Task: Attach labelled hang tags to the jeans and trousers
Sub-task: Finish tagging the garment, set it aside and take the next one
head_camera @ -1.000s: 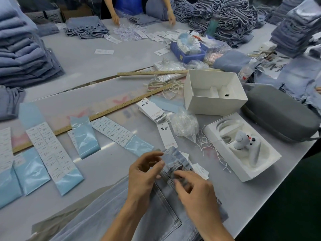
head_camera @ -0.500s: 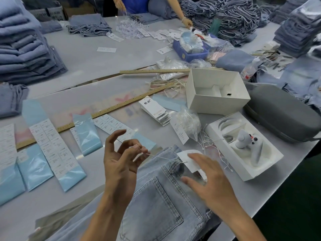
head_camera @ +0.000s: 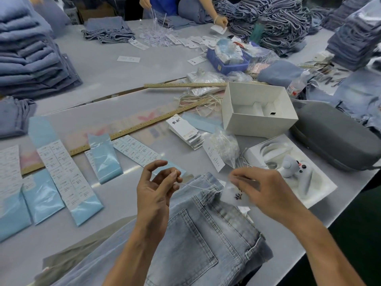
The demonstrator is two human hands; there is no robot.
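Observation:
Light blue jeans lie back-pocket up at the table's near edge. My left hand pinches the end of a thin white string that runs taut to the waistband. My right hand holds a blurred white hang tag over the belt loop area. A stack of white hang tags and a clear bag of strings lie just beyond the jeans.
Label sheets on blue backing lie at left, with a wooden ruler behind. A white box, a tray with a controller and a grey case stand at right. Folded jeans stacks and another person's hands are across the table.
My left hand pulled the string up and left from the waistband. My right hand took hold of the hang tag and moved right of the belt loop.

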